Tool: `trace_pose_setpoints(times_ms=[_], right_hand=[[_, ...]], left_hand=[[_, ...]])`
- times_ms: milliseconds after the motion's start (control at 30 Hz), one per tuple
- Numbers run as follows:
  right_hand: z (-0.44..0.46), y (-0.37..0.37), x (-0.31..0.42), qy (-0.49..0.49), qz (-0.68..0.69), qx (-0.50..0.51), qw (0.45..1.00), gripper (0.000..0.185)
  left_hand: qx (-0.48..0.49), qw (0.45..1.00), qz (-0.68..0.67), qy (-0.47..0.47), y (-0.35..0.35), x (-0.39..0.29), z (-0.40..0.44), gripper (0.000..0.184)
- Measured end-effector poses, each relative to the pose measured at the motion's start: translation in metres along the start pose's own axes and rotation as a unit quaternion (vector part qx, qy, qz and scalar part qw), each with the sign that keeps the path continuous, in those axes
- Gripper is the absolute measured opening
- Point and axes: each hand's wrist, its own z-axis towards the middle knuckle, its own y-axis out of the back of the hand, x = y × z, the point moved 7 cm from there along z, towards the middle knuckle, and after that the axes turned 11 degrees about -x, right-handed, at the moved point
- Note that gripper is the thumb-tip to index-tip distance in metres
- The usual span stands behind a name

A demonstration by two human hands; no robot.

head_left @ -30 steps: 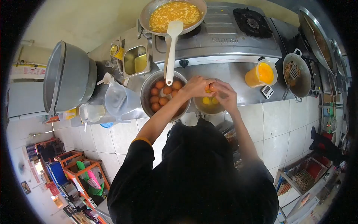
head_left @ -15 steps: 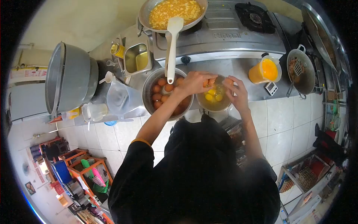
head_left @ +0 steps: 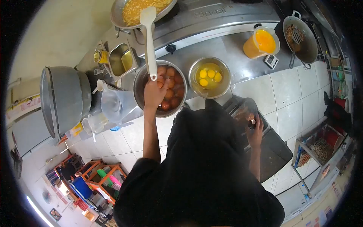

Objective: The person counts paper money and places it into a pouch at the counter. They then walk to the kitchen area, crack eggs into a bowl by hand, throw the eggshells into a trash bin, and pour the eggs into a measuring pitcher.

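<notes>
My left hand [head_left: 154, 94] reaches into a metal bowl [head_left: 138, 99] of brown eggs [head_left: 170, 94], its fingers curled round one egg; a spatula handle partly covers them. To the right, a smaller metal bowl [head_left: 226, 84] holds several cracked eggs, their yellow yolks [head_left: 210, 73] whole in clear egg white. My right hand [head_left: 256, 132] is low over a black bin [head_left: 270, 151], its thumb and fingers apart. Broken eggshell [head_left: 252, 120] shows by the fingertips, in the bin's opening.
A pan of egg mixture [head_left: 141, 11] sits on the stove [head_left: 223, 19], with a white spatula [head_left: 150, 45] jutting over the egg bowl. Right along the counter are a jug of beaten egg [head_left: 261, 43], a timer [head_left: 271, 61] and a wok [head_left: 308, 45]. Plastic jugs [head_left: 115, 104] stand left.
Both hands have left the bowl of cracked eggs. My left hand moved left into the whole eggs; my right hand went down to the bin with shell. The view has turned.
</notes>
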Motion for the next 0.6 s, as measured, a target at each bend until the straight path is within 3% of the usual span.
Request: trace_pose_setpoints(times_ms=[33, 100, 200, 267, 333, 367, 400, 467, 500, 533, 600], right_hand=[[-0.012, -0.006, -0.021, 0.004, -0.045, 0.029, 0.999, 0.076], [-0.017, -0.006, -0.033, -0.031, -0.038, 0.044, 0.998, 0.077], [-0.003, -0.011, -0.026, -0.048, -0.015, 0.029, 0.998, 0.075], [0.022, -0.014, 0.003, -0.027, 0.005, 0.002, 1.000, 0.072], [0.052, -0.013, 0.058, -0.052, 0.165, 0.002, 0.985, 0.059], [0.065, -0.016, 0.077, -0.045, 0.167, 0.006, 0.985, 0.059], [0.077, -0.018, 0.099, -0.015, 0.181, 0.009, 0.983, 0.049], [0.099, -0.026, 0.148, 0.025, 0.198, 0.014, 0.980, 0.040], [0.107, -0.026, 0.186, 0.108, 0.246, 0.006, 0.963, 0.039], [0.111, -0.026, 0.223, 0.190, 0.291, -0.001, 0.938, 0.038], [0.115, -0.044, 0.286, 0.273, 0.310, 0.066, 0.908, 0.039]], left_hand=[[-0.002, 1.000, 0.003, 0.002, -0.008, 0.005, 0.006, 0.035], [0.044, 0.980, 0.170, -0.098, -0.035, 0.004, 0.016, 0.040], [0.033, 0.982, 0.143, -0.119, -0.075, 0.051, 0.034, 0.044], [0.051, 0.984, 0.149, -0.083, -0.082, 0.060, 0.052, 0.044], [0.087, 0.983, 0.164, -0.006, -0.083, 0.078, 0.065, 0.045], [0.038, 0.989, 0.131, -0.059, -0.083, 0.081, 0.066, 0.045], [0.031, 0.989, 0.131, -0.053, -0.084, 0.090, 0.064, 0.045], [0.048, 0.996, -0.039, -0.067, -0.089, 0.086, 0.062, 0.050], [0.043, 0.999, -0.005, 0.003, -0.080, 0.082, 0.057, 0.046], [0.036, 0.999, -0.006, 0.005, -0.065, 0.070, 0.048, 0.046], [0.021, 0.956, -0.271, 0.109, -0.031, 0.045, 0.025, 0.037]])
